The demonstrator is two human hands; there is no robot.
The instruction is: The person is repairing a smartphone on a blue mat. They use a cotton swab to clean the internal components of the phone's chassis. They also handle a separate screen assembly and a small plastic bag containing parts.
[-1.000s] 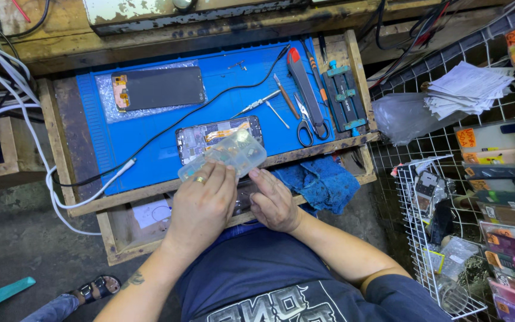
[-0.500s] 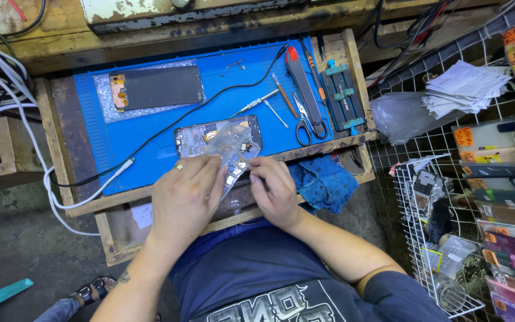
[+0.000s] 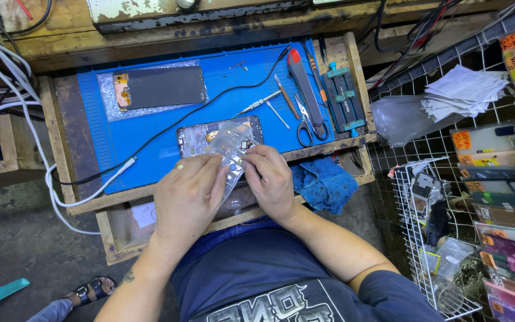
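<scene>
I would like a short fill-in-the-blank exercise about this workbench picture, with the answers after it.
1. Both hands, the left hand and the right hand, hold a clear plastic ____.
2. The mat on the bench is ____ in colour.
3. The scissors lie to the ____ of the opened phone.
4. The crumpled cloth is ____.

Answers: bag; blue; right; blue

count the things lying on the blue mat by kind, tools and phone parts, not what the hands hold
Phone screen panels: 1
Opened phone bodies: 1
Scissors: 1
Red-tipped black tools: 1
Small slim hand tools, such as the screwdriver: 3
Black cables: 1
Total: 8
</scene>
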